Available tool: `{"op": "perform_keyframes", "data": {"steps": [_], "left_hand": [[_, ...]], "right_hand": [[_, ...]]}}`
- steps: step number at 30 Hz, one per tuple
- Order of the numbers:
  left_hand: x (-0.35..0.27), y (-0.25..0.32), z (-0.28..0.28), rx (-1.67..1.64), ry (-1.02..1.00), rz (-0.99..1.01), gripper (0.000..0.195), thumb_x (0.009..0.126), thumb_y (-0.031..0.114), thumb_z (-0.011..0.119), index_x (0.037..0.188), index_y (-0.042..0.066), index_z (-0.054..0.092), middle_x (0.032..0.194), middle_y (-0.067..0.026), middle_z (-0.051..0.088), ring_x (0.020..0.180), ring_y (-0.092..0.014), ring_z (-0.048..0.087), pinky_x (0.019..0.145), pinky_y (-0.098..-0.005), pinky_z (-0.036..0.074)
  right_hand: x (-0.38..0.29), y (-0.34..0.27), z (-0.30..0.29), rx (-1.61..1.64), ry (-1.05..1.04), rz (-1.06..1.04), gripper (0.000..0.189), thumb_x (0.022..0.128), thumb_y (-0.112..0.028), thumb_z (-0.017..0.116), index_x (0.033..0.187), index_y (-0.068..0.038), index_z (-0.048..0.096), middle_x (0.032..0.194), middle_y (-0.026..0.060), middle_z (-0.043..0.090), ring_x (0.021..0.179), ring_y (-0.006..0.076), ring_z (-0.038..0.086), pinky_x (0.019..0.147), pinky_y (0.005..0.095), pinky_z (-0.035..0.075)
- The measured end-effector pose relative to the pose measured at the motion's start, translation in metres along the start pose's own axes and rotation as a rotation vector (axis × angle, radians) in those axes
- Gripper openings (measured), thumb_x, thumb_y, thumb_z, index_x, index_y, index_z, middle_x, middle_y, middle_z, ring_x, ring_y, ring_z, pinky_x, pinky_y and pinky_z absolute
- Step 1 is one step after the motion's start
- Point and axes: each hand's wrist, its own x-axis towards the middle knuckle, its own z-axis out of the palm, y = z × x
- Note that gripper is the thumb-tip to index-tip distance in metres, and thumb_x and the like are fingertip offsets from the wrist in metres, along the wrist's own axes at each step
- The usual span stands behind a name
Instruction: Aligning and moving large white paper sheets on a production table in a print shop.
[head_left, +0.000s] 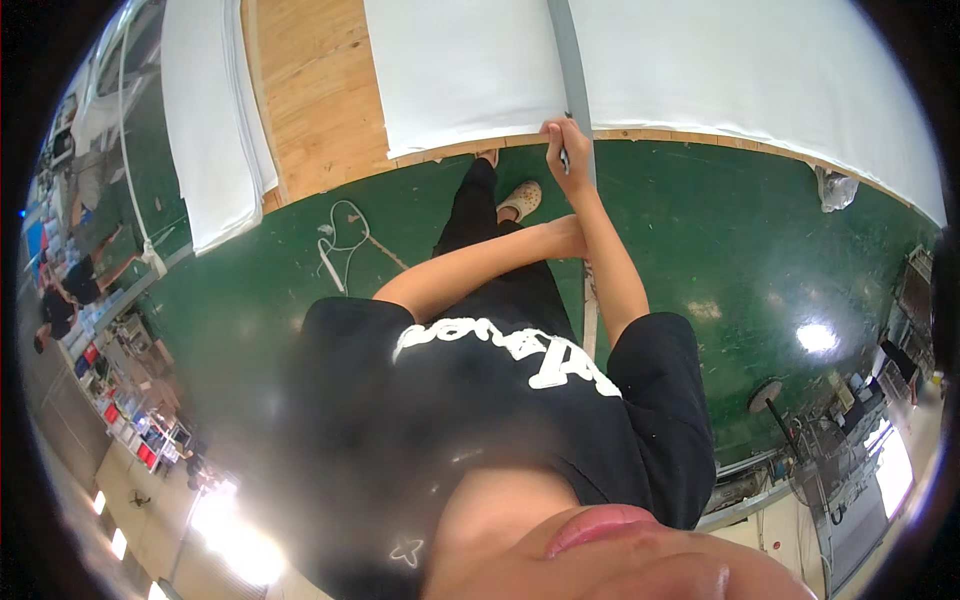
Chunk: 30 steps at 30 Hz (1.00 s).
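Observation:
My right hand (568, 154) is closed round a dark pen (564, 159), at the near edge of the table beside a long grey straightedge (574, 67). The straightedge lies across white sheet material (472, 75) and sticks out past the table edge towards me. My left hand (566, 236) reaches across my body to the overhanging part of the straightedge. My right forearm hides its fingers, so its grip on the straightedge cannot be made out. The white material covers the table on both sides of the straightedge.
A wooden tabletop (315, 90) shows between the white material and a stack of white sheets (214, 135) at left. A white cable (349, 240) lies on the green floor (660, 247). A clear plastic bag (836, 187) hangs under the table edge at right. People are far left.

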Motion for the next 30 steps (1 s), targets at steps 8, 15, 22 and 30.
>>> {"op": "perform_keyframes", "data": {"steps": [8,15,22,30], "left_hand": [[0.000,-0.002,0.008,-0.090,0.100,-0.005,0.020,0.076,0.019,0.056,0.090,0.004,0.054,0.087,-0.0100,0.051,0.091,-0.026,0.049,0.089,-0.0375,0.038],[-0.030,0.020,-0.017,-0.073,0.229,-0.012,0.013,0.077,0.008,0.055,0.089,0.007,0.057,0.102,-0.0058,0.055,0.104,-0.021,0.051,0.105,-0.0385,0.033],[-0.156,-0.031,-0.145,0.146,0.979,-1.224,0.027,0.080,0.009,0.057,0.106,0.003,0.054,0.108,-0.0125,0.052,0.101,-0.033,0.049,0.092,-0.0415,0.032],[-0.169,-0.068,-0.154,-1.039,1.191,-1.515,0.029,0.091,0.027,0.055,0.102,0.001,0.051,0.079,-0.0043,0.057,0.064,-0.010,0.056,0.051,-0.0225,0.044]], "right_hand": [[-0.024,-0.022,-0.019,0.065,-0.042,0.284,0.019,0.093,-0.010,0.048,0.077,-0.001,0.054,0.067,0.0102,0.056,0.056,0.0207,0.051,0.054,0.0297,0.041],[-0.032,-0.044,-0.033,0.081,-0.084,0.438,0.037,0.097,-0.032,0.043,0.077,-0.003,0.054,0.056,-0.0007,0.041,0.049,0.0061,0.037,0.045,0.0227,0.027],[0.074,-0.012,-0.027,0.532,0.154,0.418,0.047,0.099,-0.036,0.033,0.079,-0.001,0.058,0.058,-0.0042,0.034,0.055,0.0051,0.029,0.051,0.0224,0.021],[0.114,0.024,-0.007,0.446,0.137,0.344,0.042,0.099,-0.031,0.036,0.079,-0.001,0.058,0.058,-0.0039,0.036,0.054,0.0051,0.031,0.051,0.0218,0.024]]}}
